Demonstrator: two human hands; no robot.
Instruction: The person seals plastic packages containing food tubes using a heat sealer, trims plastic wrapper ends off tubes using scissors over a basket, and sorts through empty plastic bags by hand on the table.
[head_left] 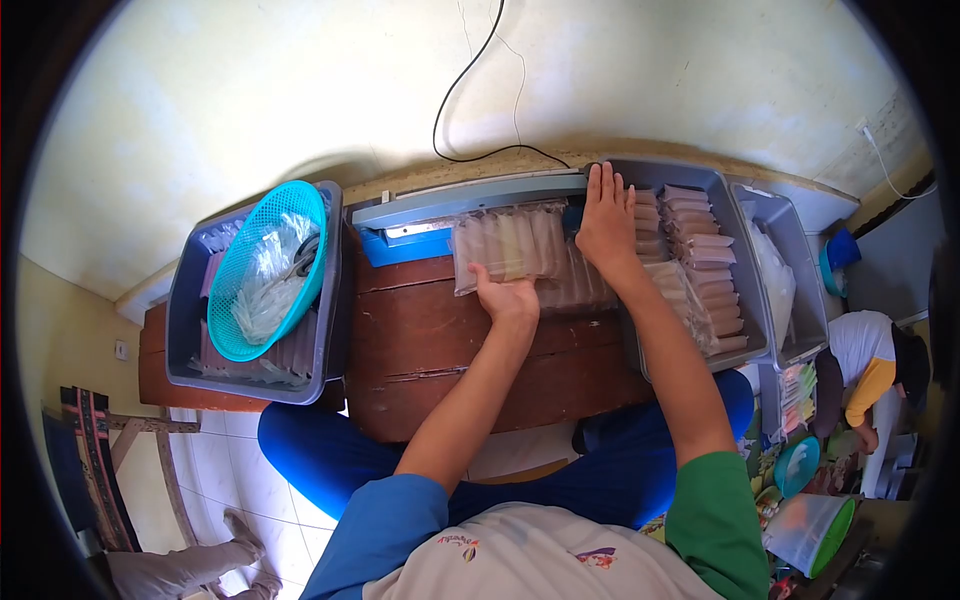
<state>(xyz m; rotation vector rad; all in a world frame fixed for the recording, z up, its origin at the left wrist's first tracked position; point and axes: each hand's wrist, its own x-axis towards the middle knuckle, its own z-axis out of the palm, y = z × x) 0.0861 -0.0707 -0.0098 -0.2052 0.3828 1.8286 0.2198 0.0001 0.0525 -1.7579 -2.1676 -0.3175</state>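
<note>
My left hand (505, 294) holds a clear plastic pack of pale pinkish tubes (508, 243) from its near edge, thumb on top and the other fingers hidden underneath. The pack's far edge lies at the long grey arm of a bag sealer (440, 207), which has a blue base (410, 248). On the right end of that arm rests my right hand (607, 225), palm down with its fingers stretched out. Another pack of tubes (575, 285) lies on the brown wooden table (420, 345), partly hidden behind my left hand and the held pack.
At left, a grey tub (325, 370) holds tubes and a turquoise basket (225, 320) with plastic bags. At right stand a grey tub of stacked tubes (745, 300) and another grey tub with plastic (800, 260). A black cable (437, 120) hangs behind. Another person (865, 350) bends at far right.
</note>
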